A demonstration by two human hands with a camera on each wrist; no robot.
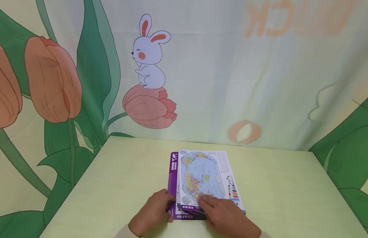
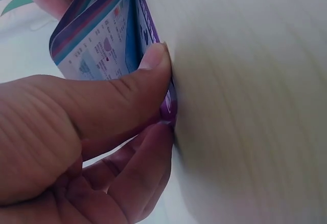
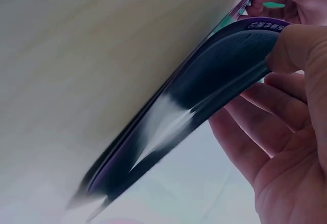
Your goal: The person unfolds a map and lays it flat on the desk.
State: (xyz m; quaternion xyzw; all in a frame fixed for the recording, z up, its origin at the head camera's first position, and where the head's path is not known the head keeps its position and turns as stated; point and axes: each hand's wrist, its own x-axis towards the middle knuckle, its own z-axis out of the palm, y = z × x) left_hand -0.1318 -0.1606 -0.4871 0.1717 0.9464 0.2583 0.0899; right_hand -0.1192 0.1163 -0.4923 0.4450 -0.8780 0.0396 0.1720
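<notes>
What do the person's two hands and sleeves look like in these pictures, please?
The left hand and the right hand are both bare, with nothing worn on the visible fingers. The left sleeve is plain and pale beige, ending at the wrist. Only a small bit of the right sleeve shows, also pale. No markings or cables can be seen on either.

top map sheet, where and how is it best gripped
The top map sheet is probably best taken by its near edge, from the person's side, the grip closing above and below: the right wrist view shows it bowed up, leaving a gap beneath.
</notes>
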